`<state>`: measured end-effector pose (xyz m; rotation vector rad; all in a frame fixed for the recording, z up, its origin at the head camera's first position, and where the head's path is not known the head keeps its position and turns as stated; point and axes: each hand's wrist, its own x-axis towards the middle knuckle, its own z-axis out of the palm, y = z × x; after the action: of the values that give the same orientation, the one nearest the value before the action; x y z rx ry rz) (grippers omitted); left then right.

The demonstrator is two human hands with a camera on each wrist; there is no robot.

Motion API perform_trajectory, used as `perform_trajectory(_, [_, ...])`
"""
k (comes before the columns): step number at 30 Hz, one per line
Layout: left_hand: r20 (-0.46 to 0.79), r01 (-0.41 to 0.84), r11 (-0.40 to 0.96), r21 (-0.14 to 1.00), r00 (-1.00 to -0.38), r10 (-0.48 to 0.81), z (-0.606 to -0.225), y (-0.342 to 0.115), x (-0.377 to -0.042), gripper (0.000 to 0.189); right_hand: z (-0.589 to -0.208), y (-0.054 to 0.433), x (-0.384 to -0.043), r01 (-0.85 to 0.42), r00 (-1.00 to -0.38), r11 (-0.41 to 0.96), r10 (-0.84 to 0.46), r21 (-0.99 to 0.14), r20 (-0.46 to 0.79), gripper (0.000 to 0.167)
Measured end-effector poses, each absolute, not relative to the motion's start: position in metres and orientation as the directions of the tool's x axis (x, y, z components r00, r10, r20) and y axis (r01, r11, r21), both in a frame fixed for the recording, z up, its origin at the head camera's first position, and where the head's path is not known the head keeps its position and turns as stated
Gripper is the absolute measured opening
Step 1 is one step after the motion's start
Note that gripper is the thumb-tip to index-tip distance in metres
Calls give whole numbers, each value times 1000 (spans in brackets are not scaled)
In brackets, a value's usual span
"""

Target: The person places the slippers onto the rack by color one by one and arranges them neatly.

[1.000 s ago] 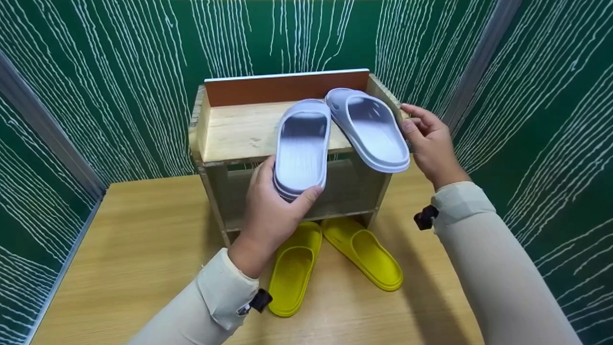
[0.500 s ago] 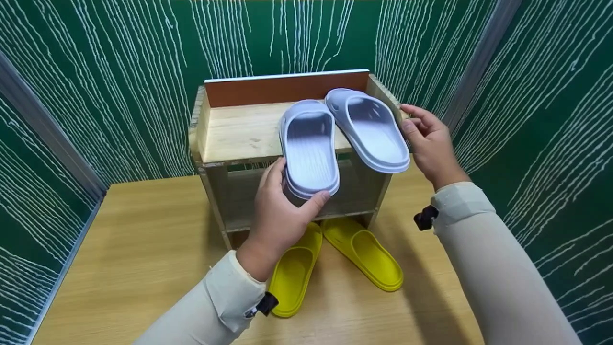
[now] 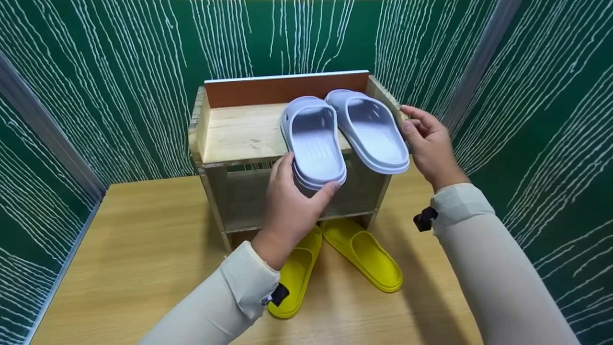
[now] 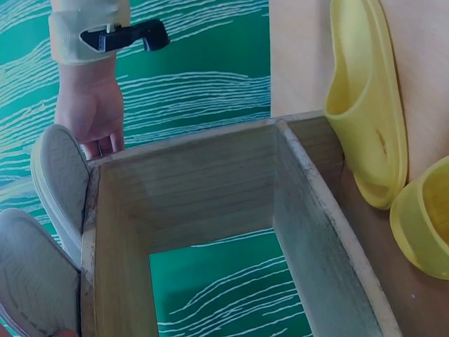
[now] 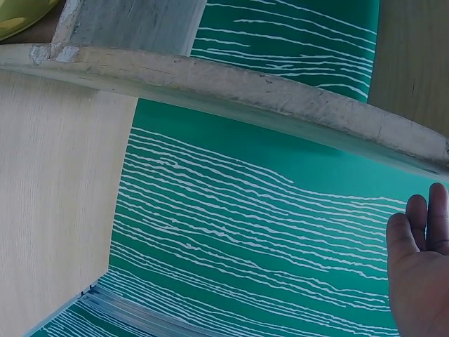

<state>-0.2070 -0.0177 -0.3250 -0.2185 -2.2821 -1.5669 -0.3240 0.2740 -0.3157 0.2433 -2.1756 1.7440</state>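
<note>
Judging by the layout, probably nearing the end of shelving the lilac pair. Grasping 1 pale lilac, smooth rubbery clog by the heel with the left hand, fingers and thumb closed about it; toe over the bare-wood top shelf of a small pale wooden rack, heel jutting past the front edge. Just right of it, see the matching lilac clog, likewise overhanging, angled and unheld. Touching the wooden right side panel with the fingers of the right hand — cannot tell whether pinching or merely resting. Seemingly left to do: release, and perhaps push both heels farther in. On the light wood-grain desk, note 2 yellow moulded clogs, toes at the rack's foot, heels splayed; impossible to say whether finished or awaiting attention. Can read no brand, label or writing anywhere — only wavy white lines on the dark green wall.
</note>
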Motion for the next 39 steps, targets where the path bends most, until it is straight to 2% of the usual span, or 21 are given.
perform_trajectory(9, [345, 287, 392, 874, -935, -86, -321, -16, -218, 95, -318, 274, -321, -327, -932, 249, 76, -912, 355, 42])
perform_trajectory(27, [367, 306, 423, 853, -928, -70, -325, -19, -220, 98, -318, 274, -320, -316, -936, 271, 68, -909, 345, 43])
perform_trajectory(39, [401, 338, 447, 828, -915, -50, -320, -35, -211, 101, -311, 277, -314, -249, -959, 323, 47, -913, 278, 47])
